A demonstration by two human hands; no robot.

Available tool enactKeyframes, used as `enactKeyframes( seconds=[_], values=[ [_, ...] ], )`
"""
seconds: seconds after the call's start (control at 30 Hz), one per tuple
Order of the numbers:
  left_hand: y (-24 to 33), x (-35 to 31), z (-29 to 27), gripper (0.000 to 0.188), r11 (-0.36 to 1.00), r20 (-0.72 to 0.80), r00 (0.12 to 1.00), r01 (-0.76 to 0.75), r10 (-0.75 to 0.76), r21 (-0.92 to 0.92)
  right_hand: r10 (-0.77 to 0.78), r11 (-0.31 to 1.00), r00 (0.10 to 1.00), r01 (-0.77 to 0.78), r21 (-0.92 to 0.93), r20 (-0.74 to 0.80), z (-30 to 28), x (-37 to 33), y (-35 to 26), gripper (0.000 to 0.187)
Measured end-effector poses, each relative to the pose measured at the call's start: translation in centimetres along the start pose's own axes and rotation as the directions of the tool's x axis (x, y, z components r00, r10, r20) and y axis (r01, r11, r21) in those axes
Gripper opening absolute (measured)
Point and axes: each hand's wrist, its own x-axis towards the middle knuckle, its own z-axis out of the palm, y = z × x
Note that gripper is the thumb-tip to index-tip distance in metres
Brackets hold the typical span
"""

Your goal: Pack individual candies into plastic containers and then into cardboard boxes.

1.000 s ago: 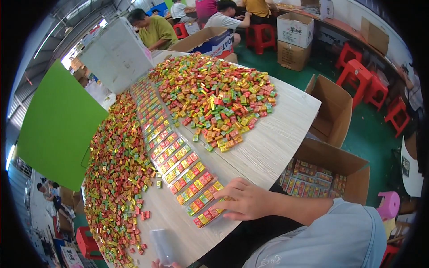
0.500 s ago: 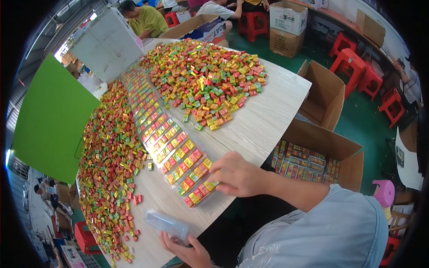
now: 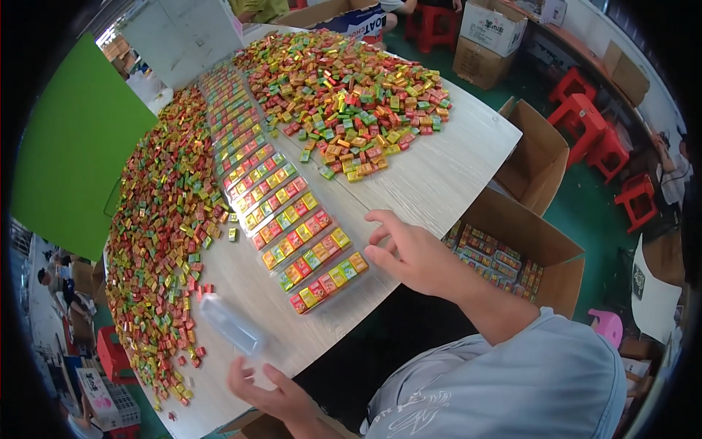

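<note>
A clear plastic lid or tray [image 3: 230, 323] lies slanted on the table near its front edge. Just below it is my left hand [image 3: 272, 391], fingers spread and curved, with nothing in it; whether a fingertip touches the plastic I cannot tell. My right hand [image 3: 411, 252] hovers to the right of the nearest filled tray [image 3: 329, 284], fingers apart and holding nothing. That tray contains a row of small wrapped sweets in red, yellow and green. Several similar trays run away from it in a long line [image 3: 252, 172] toward the far end of the table.
Loose sweets are heaped left of the trays [image 3: 157, 241] and at the far right [image 3: 351, 99]. Past the right table edge stands an open carton [image 3: 559, 256] of packed trays, with another carton [image 3: 537, 150] behind. A green panel [image 3: 73, 146] rises at left.
My right hand has come off the nearest tray and opened. My left hand has parted from the clear plastic piece, which now lies at a steeper slant. The whole view has shifted.
</note>
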Motion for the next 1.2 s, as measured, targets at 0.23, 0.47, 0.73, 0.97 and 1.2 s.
enactKeyframes(
  seconds=[0.23,0.47,0.73,0.97,1.2],
  values=[
    [6.5,0.6,3.1,0.053,0.961,0.135,0.984,-0.079,0.119,-0.266,0.047,0.996,0.998,-0.044,-0.072,0.033,0.7,0.5,-1.1,0.052],
    [6.1,2.6,3.3,0.056,0.994,0.239,0.971,0.042,-0.016,-0.102,0.076,0.984,0.996,-0.069,-0.164,0.036,0.7,0.6,-1.4,0.054],
    [7.3,3.3,3.7,0.061,0.966,0.34,0.937,0.16,-0.085,-0.201,0.09,0.977,0.994,-0.075,-0.198,0.068,0.6,0.6,-1.3,0.054],
    [7.7,3.2,3.8,0.055,0.943,0.401,0.908,0.232,-0.122,-0.238,0.08,0.991,0.992,-0.069,-0.115,0.093,0.8,0.3,-1.7,0.05],
    [7.6,2.9,3.5,0.054,0.926,0.437,0.894,0.243,-0.097,-0.29,0.108,0.994,0.983,-0.103,-0.043,0.148,0.0,-0.9,-1.6,0.049]
  ],
)
